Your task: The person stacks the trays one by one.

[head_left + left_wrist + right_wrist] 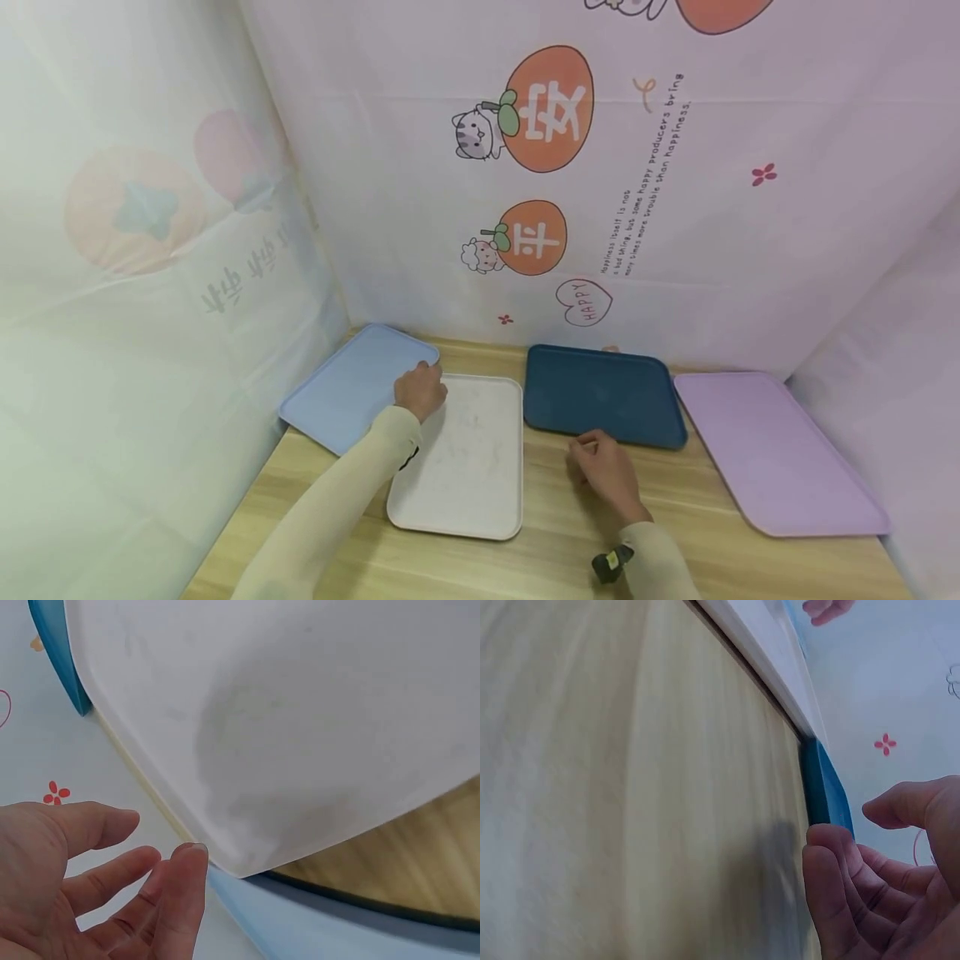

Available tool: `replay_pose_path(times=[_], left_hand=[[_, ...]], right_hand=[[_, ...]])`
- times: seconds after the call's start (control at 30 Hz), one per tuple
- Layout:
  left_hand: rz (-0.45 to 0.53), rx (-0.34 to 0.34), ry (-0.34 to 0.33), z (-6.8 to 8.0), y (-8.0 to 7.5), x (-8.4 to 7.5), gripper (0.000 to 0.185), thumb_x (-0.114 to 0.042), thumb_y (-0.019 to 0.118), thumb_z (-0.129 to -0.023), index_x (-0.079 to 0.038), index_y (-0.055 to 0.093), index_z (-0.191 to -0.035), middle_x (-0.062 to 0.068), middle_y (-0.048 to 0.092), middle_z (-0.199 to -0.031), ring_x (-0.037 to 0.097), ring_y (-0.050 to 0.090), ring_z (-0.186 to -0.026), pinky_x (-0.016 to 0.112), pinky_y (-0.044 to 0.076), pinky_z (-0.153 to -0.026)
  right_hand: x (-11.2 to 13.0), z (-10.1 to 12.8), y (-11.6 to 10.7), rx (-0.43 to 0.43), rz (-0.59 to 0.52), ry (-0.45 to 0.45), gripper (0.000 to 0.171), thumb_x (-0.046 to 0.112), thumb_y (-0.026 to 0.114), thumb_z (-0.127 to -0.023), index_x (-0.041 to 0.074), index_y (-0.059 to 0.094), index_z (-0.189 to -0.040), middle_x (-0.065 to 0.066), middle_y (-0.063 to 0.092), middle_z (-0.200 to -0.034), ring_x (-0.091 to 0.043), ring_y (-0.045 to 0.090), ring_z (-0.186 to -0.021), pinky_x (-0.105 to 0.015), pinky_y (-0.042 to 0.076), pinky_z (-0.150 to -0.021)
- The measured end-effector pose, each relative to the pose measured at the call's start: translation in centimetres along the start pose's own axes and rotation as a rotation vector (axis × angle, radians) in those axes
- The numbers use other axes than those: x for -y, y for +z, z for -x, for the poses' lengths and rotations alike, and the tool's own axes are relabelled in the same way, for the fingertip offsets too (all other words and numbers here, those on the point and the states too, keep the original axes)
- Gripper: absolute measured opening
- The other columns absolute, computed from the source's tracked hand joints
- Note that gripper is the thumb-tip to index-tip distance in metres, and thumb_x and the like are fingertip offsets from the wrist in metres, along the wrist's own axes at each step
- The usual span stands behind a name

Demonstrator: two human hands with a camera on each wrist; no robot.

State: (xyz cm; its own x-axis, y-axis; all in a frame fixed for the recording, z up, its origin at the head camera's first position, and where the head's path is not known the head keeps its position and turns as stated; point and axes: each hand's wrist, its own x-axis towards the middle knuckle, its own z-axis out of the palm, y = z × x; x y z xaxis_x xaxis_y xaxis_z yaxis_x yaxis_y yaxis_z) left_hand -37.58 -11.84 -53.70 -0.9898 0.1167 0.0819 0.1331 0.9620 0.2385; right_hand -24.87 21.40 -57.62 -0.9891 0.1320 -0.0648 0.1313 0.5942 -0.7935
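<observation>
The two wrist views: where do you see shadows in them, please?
Left wrist view: a broad, soft-edged grey shadow on the white tray; right wrist view: a soft, dim shadow on the table, beside the right hand.

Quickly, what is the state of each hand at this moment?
Left hand: open, holding nothing, near the white rectangular tray.
Right hand: open, holding nothing, near the dark blue rectangular tray.

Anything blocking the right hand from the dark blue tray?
Nothing visible. The right hand is at the near edge of the dark blue tray; the white tray lies off to the hand's left, clear of its path.
</observation>
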Motion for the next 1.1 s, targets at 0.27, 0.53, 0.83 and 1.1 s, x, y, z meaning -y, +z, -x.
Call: replay_pose_path(times=[0.27,0.53,0.83,1.1], left_hand=[[0.022,0.024,0.02,-0.3,-0.4,-0.9,0.014,-0.017,0.072,-0.103,-0.005,0.074,-0.11,0.012,0.068,-0.097,0.034,0.069,-0.079,0.051,0.062,-0.069],[-0.002,-0.002,0.034,-0.6,0.2,-1.2,0.02,-0.02,0.075,-0.102,-0.006,0.076,-0.116,0.012,0.073,-0.101,0.034,0.073,-0.082,0.05,0.063,-0.07],[-0.012,-0.021,0.035,-1.3,-0.5,-2.2,0.011,-0.019,0.074,-0.102,-0.008,0.073,-0.1,0.009,0.071,-0.093,0.028,0.065,-0.071,0.048,0.06,-0.065],[-0.02,-0.009,0.032,-1.4,-1.1,-3.4,0.011,-0.018,0.075,-0.102,-0.007,0.074,-0.101,0.009,0.069,-0.084,0.021,0.055,-0.062,0.041,0.054,-0.055]], right_hand=[[-1.1,-1.0,-1.6,-0.034,0.048,0.011,0.038,0.032,0.067,-0.106,0.0,0.071,-0.127,-0.007,0.076,-0.083,-0.017,0.069,-0.06,-0.032,0.054,-0.06],[-2.0,-1.3,-3.3,-0.059,0.069,0.025,0.036,0.031,0.067,-0.106,-0.001,0.071,-0.123,-0.008,0.073,-0.073,-0.018,0.07,-0.059,-0.032,0.051,-0.06],[-3.5,-1.6,-4.7,-0.076,0.11,0.054,0.041,0.034,0.065,-0.106,-0.001,0.07,-0.126,-0.004,0.072,-0.072,-0.016,0.069,-0.057,-0.033,0.052,-0.062],[-4.6,-1.9,-6.1,-0.086,0.083,0.1,0.044,0.032,0.063,-0.107,-0.005,0.067,-0.13,-0.007,0.076,-0.084,-0.016,0.071,-0.063,-0.033,0.056,-0.059]])
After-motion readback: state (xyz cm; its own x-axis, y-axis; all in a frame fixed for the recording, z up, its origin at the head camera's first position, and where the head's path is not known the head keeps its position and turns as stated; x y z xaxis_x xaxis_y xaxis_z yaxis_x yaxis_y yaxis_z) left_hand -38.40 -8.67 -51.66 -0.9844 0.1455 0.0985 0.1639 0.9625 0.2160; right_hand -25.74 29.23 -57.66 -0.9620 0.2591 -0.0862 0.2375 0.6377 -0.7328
